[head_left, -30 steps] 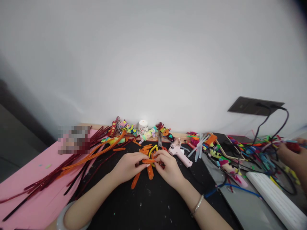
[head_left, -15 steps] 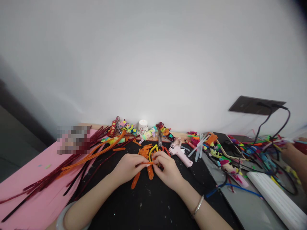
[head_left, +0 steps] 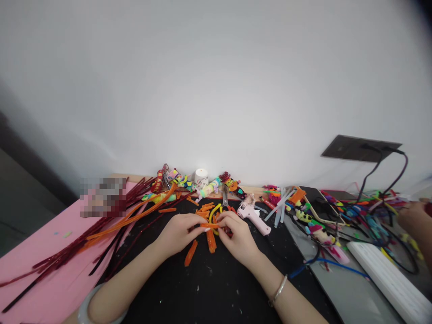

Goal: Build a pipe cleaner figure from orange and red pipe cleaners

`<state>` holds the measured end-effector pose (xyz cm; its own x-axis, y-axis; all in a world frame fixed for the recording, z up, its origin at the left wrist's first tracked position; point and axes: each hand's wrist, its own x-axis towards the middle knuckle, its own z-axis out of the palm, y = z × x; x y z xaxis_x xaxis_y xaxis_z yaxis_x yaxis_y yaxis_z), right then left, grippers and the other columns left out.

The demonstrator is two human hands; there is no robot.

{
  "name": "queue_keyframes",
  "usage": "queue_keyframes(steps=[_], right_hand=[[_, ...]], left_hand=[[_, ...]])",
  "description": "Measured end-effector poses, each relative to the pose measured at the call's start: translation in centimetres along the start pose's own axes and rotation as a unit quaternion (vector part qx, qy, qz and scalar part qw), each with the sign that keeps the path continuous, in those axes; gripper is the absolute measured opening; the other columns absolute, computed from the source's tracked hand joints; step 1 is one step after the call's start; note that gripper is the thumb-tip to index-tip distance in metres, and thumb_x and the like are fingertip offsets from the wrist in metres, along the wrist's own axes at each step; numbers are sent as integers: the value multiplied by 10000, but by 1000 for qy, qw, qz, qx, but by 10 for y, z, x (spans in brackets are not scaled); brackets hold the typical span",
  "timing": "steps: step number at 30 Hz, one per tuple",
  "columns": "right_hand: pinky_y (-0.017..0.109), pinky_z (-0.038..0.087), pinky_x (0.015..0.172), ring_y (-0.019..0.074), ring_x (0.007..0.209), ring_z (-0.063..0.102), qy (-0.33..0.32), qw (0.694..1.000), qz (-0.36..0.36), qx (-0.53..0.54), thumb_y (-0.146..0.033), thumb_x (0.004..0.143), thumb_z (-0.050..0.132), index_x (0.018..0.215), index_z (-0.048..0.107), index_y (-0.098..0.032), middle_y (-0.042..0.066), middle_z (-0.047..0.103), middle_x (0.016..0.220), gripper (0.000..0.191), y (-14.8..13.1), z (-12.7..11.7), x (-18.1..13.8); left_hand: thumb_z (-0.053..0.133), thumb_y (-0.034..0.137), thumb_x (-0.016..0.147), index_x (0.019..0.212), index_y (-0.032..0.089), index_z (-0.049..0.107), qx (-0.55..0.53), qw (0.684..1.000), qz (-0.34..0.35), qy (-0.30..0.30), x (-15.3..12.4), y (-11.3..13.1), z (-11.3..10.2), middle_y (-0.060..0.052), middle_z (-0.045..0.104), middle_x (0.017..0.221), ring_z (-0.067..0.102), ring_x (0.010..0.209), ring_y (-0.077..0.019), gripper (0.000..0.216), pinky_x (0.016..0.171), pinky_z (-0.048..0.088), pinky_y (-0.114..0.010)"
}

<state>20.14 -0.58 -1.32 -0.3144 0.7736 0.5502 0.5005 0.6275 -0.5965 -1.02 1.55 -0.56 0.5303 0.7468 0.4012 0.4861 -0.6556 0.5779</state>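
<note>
My left hand (head_left: 180, 233) and my right hand (head_left: 236, 236) meet over a black mat (head_left: 209, 288), both pinching the ends of one short orange pipe-cleaner piece (head_left: 209, 226) held level between them. Under and around the fingers lies a pile of cut orange pieces (head_left: 206, 210), with a yellow piece (head_left: 213, 211) among them. Another orange piece (head_left: 191, 253) lies loose just below my left hand. A bracelet sits on each wrist.
Long dark red and orange pipe cleaners (head_left: 101, 229) spread over a pink sheet (head_left: 47, 270) at left. A pink glue gun (head_left: 254, 215), scissors (head_left: 224, 196), small figures and a white jar (head_left: 201, 177) stand behind. At right are a phone (head_left: 317, 202), cables, a white keyboard (head_left: 388, 279) and another person's hand (head_left: 413, 220).
My hands stay on the orange piece with only small finger shifts. The other person's hand at right has drawn back toward the frame edge.
</note>
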Motion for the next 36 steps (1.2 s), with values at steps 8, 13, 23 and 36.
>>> queue_keyframes(steps=[8,13,23,36], right_hand=[[269,534,613,182,781,642,19,1000,22,3,-137,831,623,882,651,-199,75,665,948,85,5,-3,0],[274,528,590,173,721,631,42,998,39,8,-156,864,568,910,659,-197,79,666,946,110,3,-9,1],[314,516,745,200,823,625,52,998,31,-5,-171,955,435,839,624,-190,78,664,871,223,1,-13,2],[311,515,717,203,797,631,62,998,26,-9,-180,962,421,842,631,-186,77,663,842,241,-1,-14,3]], left_hand=[[558,267,924,860,183,731,-35,999,-30,29,1,-5,-5,-30,755,801,672,708,-153,202,684,490,-233],[520,363,925,706,165,642,-81,989,-114,38,4,-9,-24,18,627,610,514,470,-99,320,503,403,-211],[461,389,930,720,179,590,40,969,-154,186,5,-23,-33,14,572,615,528,566,-150,323,569,403,-255],[526,329,875,951,165,716,13,983,-111,146,6,-27,-36,-74,747,882,639,687,-187,262,607,471,-278]])
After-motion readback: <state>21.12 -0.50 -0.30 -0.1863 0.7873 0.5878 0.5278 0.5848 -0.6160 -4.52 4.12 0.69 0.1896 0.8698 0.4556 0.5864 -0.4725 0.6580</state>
